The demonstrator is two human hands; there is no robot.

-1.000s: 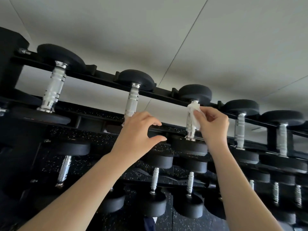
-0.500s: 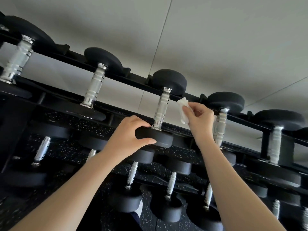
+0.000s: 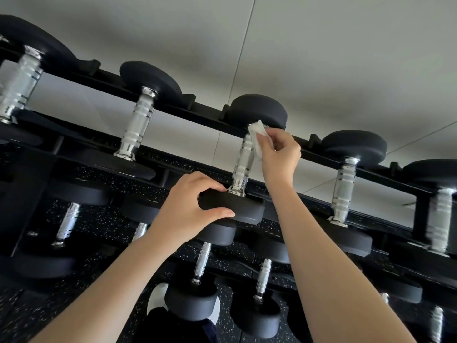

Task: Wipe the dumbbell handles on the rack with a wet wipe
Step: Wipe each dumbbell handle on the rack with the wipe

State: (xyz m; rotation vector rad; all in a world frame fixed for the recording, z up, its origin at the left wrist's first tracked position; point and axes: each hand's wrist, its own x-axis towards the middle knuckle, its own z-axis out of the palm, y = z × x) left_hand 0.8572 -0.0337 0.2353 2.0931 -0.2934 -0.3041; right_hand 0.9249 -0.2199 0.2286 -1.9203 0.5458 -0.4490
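A black rack point(image 3: 202, 115) carries rows of black-headed dumbbells with chrome handles. My right hand point(image 3: 279, 154) pinches a white wet wipe point(image 3: 257, 137) against the top of the middle dumbbell's chrome handle point(image 3: 243, 164), just under its far head point(image 3: 258, 111). My left hand point(image 3: 193, 206) grips the edge of that dumbbell's near head point(image 3: 237, 206), thumb below and fingers on top. The neighbouring top-row handle to the left point(image 3: 137, 125) and the one to the right point(image 3: 343, 189) stand bare.
Lower shelves hold more dumbbells, among them two with short chrome handles point(image 3: 202, 263) point(image 3: 263, 278). A pale wall point(image 3: 321, 58) rises behind the rack. Black speckled flooring point(image 3: 99, 219) shows between the shelves, and a white shoe tip point(image 3: 158, 298) below.
My right hand has brought the wipe from beside the handle onto its top end. My left hand keeps its hold on the near head. The view has shifted slightly.
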